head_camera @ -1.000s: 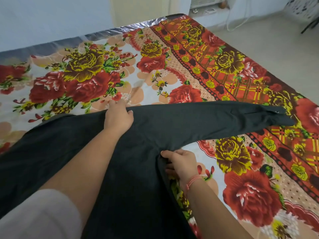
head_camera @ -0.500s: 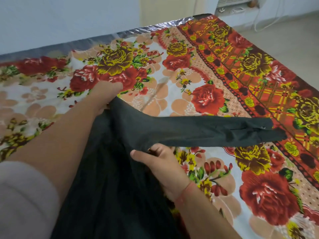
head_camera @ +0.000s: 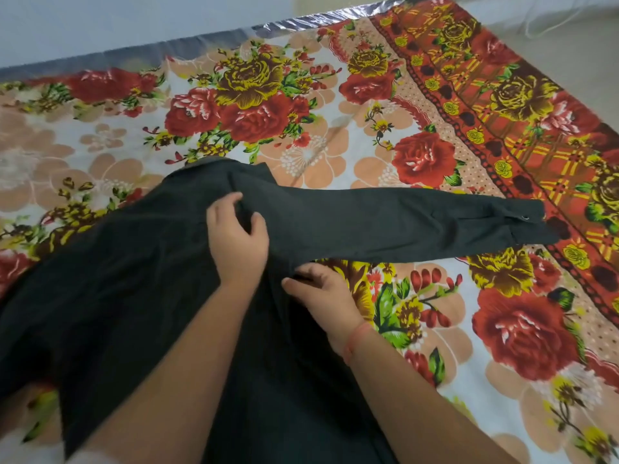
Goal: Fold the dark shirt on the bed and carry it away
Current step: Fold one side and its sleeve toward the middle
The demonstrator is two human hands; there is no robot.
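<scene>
The dark shirt [head_camera: 110, 289] lies spread on the bed's flowered sheet [head_camera: 335, 139], its body at the lower left. One long sleeve [head_camera: 402, 222] stretches flat to the right, ending in a buttoned cuff [head_camera: 526, 219]. My left hand [head_camera: 236, 239] rests on the shoulder where the sleeve begins, thumb and fingers pinching a small ridge of cloth. My right hand [head_camera: 321, 293] sits just below it at the underarm seam, fingertips curled onto the shirt's edge. Both forearms cover part of the shirt's middle.
The sheet's far edge [head_camera: 207, 41] runs along a pale wall at the top. At the upper right, bare floor [head_camera: 569, 35] with a thin white cord lies beyond the bed's corner. Open sheet surrounds the sleeve on the right.
My left hand has come back from the far shoulder edge to the sleeve's base, and the shirt's shoulder now lies flatter. My right hand stays at the underarm. The view has shifted left.
</scene>
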